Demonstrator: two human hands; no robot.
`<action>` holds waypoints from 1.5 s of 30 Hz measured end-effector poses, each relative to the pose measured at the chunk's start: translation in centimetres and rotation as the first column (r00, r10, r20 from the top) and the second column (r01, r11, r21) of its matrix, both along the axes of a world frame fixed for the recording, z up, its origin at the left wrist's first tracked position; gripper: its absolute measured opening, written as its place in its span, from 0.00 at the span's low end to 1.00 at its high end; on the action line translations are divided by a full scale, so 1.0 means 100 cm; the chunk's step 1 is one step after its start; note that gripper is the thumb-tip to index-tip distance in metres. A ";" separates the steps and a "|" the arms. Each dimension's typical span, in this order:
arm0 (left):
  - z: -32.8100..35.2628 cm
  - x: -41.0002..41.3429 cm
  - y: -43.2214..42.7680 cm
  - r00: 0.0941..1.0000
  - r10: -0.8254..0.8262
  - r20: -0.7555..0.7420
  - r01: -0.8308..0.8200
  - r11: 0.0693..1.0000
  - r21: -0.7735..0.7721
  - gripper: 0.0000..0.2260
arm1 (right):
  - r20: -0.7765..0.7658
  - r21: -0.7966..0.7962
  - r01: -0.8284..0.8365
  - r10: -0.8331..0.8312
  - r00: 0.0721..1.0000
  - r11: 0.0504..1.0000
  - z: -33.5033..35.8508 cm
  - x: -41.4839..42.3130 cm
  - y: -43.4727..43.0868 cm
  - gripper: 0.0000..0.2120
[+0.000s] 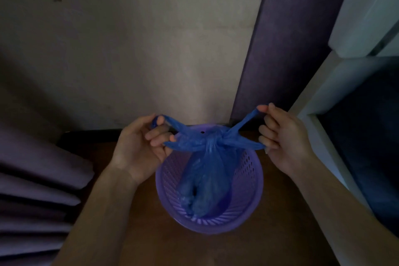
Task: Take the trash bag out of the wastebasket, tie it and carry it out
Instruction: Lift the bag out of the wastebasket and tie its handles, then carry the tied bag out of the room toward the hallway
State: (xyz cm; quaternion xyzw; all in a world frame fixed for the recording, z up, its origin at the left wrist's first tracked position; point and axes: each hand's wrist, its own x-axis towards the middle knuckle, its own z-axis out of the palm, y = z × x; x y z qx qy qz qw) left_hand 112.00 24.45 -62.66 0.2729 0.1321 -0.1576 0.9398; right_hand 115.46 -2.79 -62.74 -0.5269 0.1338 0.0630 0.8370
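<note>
left grip [140, 144] and right grip [285, 142] pinch trash bag [207, 170] handles.

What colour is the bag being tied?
Blue; the bag shows best in the head view, hanging inside the purple wastebasket.

The trash bag [207, 170] is thin blue plastic film, crinkled and half see-through, with a faint sheen where it is stretched. The wastebasket [246, 196] is lilac moulded plastic, smooth, pierced with slots, softly glossy along its rim. Beneath the wastebasket the surface [146, 239] looks like brown wood, smooth and matt. Left of the wastebasket hangs matt purple cloth [32, 190] in folds. Behind the wastebasket the wall [151, 49] is pale, matt, faintly blotched plaster.
</note>
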 end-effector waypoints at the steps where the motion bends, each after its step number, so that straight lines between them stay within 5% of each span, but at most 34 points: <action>1: 0.000 0.001 -0.004 1.000 -0.010 0.007 0.010 1.000 -0.007 0.09 | -0.004 -0.010 0.001 -0.001 1.000 1.000 0.000 -0.001 0.005 0.11; 6: -0.012 0.004 -0.031 0.994 0.083 -0.064 -0.069 0.976 0.206 0.15 | -0.005 -0.081 -0.028 0.028 1.000 0.996 -0.012 -0.005 0.025 0.11; 13: -0.033 0.006 0.030 0.837 0.429 -0.339 -0.382 0.902 0.200 0.17 | -0.126 -0.115 0.107 -0.122 0.984 0.988 -0.027 -0.003 -0.039 0.14; 18: -0.030 0.007 0.013 0.859 0.492 -0.141 -0.443 0.852 0.277 0.16 | -0.112 -0.117 0.180 -0.193 0.975 0.977 -0.024 0.000 -0.034 0.12; 24: -0.010 0.000 -0.009 0.945 0.265 0.194 -0.327 0.809 0.489 0.15 | 0.071 -0.057 0.084 -0.080 0.994 0.995 -0.010 -0.006 -0.004 0.10; 27: -0.006 -0.003 -0.028 0.942 0.213 0.260 -0.324 0.778 0.538 0.13 | 0.157 -0.175 0.064 -0.037 0.987 0.983 -0.005 -0.011 0.015 0.09; 30: -0.004 -0.007 -0.044 0.929 0.164 0.333 -0.360 0.617 0.700 0.12 | 0.242 -0.371 0.122 -0.031 0.970 0.920 0.001 -0.014 0.034 0.12; 36: 0.009 -0.016 -0.059 0.923 0.115 0.368 -0.383 0.384 0.840 0.12 | 0.343 -0.465 0.199 -0.032 0.939 0.862 0.012 -0.024 0.051 0.12; 45: 0.152 -0.041 -0.080 0.942 0.182 0.283 -0.336 0.440 0.833 0.10 | 0.278 -0.576 0.219 -0.063 0.959 0.788 0.158 -0.060 0.039 0.09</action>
